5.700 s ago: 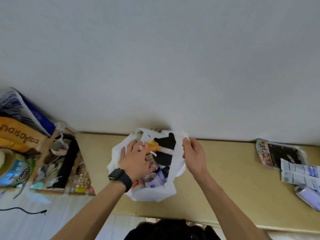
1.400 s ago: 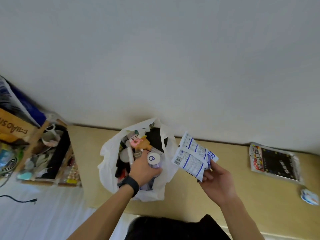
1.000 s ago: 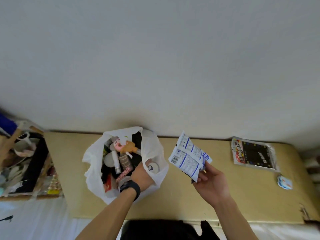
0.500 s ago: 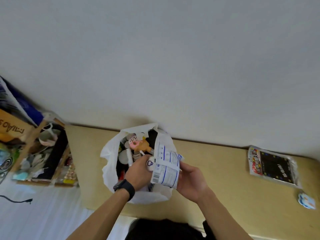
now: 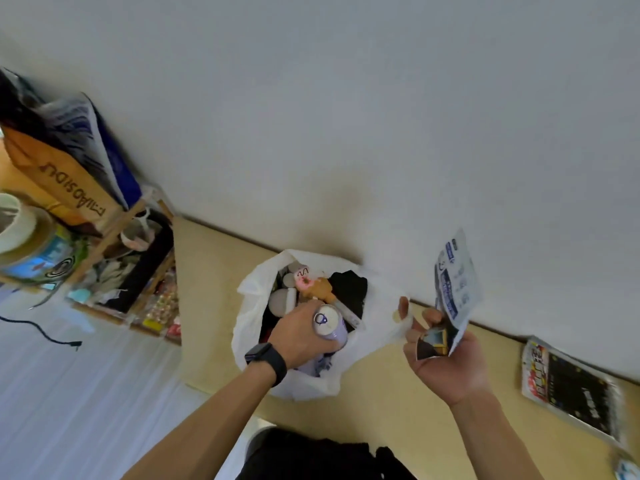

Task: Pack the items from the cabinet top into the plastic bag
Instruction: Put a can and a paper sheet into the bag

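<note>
Your left hand (image 5: 301, 336) was wrapped around a lavender can (image 5: 329, 327), upright with its pull-tab top showing, sitting in the mouth of the white plastic bag (image 5: 252, 306) just under that hand. Your right hand (image 5: 446, 358) was well apart from it, off to the right, fingers curled shut on the lower edge of a white and blue sachet packet (image 5: 455, 289), which stood up out of your grip; a small dark card-like piece (image 5: 431, 342) was pinched in the same hand, though what it was could not be made out. The bag already held a doughnut-topped toy (image 5: 313, 285), a pale tube and something black, so room looked tight. You could judge the can as rigid and probably the heaviest thing there, best held round its body and set down low. The packet looked light, thin and floppy, likely slick; a pinch along one sealed edge suited it, sliding it flat against the bag's wall. Beyond your right hand, a printed black packet (image 5: 571, 386) lay on the cabinet top (image 5: 381, 393), not yet packed.
</note>
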Demonstrator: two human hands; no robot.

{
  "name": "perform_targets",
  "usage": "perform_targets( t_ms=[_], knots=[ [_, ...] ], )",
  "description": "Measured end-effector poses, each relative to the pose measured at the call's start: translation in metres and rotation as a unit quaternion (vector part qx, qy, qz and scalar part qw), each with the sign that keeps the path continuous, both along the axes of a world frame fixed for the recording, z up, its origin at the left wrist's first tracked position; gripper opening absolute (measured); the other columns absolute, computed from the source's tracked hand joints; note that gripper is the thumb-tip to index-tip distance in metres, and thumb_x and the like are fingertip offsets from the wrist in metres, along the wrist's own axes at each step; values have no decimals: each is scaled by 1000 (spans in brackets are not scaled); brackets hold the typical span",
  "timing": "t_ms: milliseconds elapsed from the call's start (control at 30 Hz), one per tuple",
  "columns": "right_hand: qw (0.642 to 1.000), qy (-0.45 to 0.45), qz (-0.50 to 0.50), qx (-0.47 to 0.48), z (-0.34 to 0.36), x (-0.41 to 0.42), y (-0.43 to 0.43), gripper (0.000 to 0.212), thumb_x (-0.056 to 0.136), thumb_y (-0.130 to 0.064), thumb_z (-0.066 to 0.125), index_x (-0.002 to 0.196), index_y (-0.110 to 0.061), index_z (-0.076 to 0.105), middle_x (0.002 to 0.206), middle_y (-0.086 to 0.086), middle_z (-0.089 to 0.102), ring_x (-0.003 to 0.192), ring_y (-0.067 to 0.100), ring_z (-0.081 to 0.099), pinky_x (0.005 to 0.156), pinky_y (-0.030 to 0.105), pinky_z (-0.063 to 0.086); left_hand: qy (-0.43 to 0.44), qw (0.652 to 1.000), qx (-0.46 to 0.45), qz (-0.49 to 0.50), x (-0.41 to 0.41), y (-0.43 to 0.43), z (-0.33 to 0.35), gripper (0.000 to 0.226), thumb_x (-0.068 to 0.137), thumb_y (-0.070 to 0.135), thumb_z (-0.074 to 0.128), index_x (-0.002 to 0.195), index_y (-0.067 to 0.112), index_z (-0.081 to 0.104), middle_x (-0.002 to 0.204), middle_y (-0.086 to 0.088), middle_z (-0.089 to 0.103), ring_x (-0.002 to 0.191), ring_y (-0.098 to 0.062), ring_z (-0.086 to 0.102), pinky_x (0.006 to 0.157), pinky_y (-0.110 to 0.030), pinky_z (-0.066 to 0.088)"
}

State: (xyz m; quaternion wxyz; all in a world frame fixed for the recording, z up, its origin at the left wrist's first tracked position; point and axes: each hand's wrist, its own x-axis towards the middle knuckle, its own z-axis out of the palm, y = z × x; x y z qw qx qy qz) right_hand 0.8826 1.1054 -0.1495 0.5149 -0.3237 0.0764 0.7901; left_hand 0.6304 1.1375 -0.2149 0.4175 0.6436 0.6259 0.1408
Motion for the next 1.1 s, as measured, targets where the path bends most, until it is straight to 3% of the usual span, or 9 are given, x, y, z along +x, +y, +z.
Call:
perform_targets(
  t_ms=[67,167,300,433,600,733,833,933,1100],
  knots=[
    [1000,-24,-4,6,8,7,-8,47,34,1,92,67,-10,60,122,16,66,66,17,64,45,23,41,4,1000,0,-20,13,2,-10,45,65,59,73,98,35,54,93,14,63,84,-5,60,74,-24,51],
    [999,-47,-11,-10,4,13,-16,46,34,1,92,67,-10,62,125,15,64,75,16,65,50,22,32,87,989,1,-118,31,1,-28,46,72,56,66,110,38,48,105,13,61,95,-14,62,80,-35,54],
    [998,-39,-14,-39,8,5,-16,14,65,-1,73,76,-10,73,132,16,62,72,10,47,56,21,23,212,957,7,-197,36,-3,-45,45,84,53,57,117,25,46,116,1,57,105,-24,59,78,-36,47],
    [999,-18,-9,-35,16,-1,-10,48,95,-11,32,80,-9,78,125,13,64,57,9,52,50,17,31,288,928,53,-232,30,4,-47,49,85,42,58,128,23,46,130,-3,49,117,-26,50,96,-42,43],
    [997,-60,-4,-38,10,-2,2,37,82,-8,65,118,-12,72,123,6,63,57,9,29,57,13,31,286,916,158,-234,-1,3,-6,55,73,26,80,122,30,57,143,-1,44,130,-25,46,105,-42,40],
    [987,-156,21,-26,22,-16,16,14,81,-21,65,88,-13,74,69,-4,61,39,6,29,51,18,28,398,855,299,-144,-52,1,37,65,58,-7,65,118,20,65,153,-13,38,140,-35,36,110,-59,22],
    [972,-231,52,-15,18,-30,27,9,88,-21,64,80,-19,63,67,-6,54,41,6,27,42,18,27,459,873,158,-52,-81,2,65,61,75,1,60,130,26,52,157,-14,24,125,-36,46,95,-50,40],
    [916,-362,172,21,11,-49,37,18,94,-24,62,78,-22,56,68,-3,47,46,8,22,44,22,20,407,913,29,-13,-96,11,84,47,88,9,45,130,30,45,118,-5,56,89,-27,61,68,-38,53],
    [695,-597,392,81,7,-94,57,14,94,-27,54,85,-19,61,72,-2,61,50,7,46,46,21,26,251,964,74,50,-78,27,98,29,89,13,47,116,24,51,70,2,59,61,-23,55,46,-35,38]
  ],
)
